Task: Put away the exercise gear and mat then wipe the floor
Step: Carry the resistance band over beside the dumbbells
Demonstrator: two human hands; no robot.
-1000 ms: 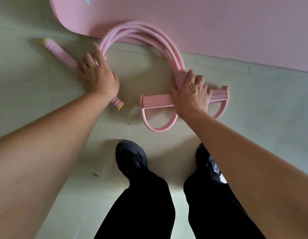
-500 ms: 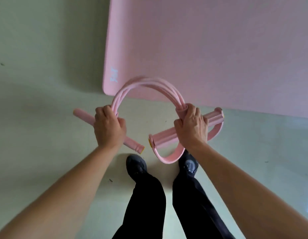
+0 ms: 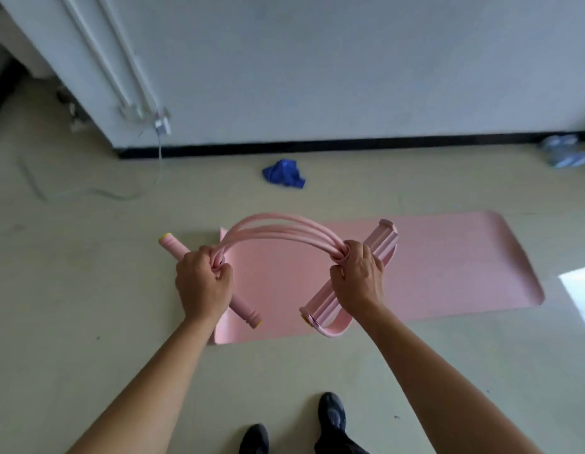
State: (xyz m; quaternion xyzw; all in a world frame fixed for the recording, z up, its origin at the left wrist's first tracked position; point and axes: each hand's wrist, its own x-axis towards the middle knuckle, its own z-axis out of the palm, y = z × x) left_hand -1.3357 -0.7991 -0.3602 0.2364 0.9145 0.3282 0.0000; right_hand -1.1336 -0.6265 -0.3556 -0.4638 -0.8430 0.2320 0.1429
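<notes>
The left hand (image 3: pixel 202 283) grips the pink puller (image 3: pixel 278 229) by its handle (image 3: pixel 173 245). The right hand (image 3: pixel 358 276) grips its pedal bar (image 3: pixel 379 240), and the tubes arch between them. Under it the mat (image 3: pixel 448 263) lies flat on the floor (image 3: pixel 88 290). A blue cloth (image 3: pixel 283 173) lies near the wall.

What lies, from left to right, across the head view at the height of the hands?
Yellow-capped end of the pink foam handle, left hand, arched pink elastic tubes, right hand, bright light patch on the floor.
</notes>
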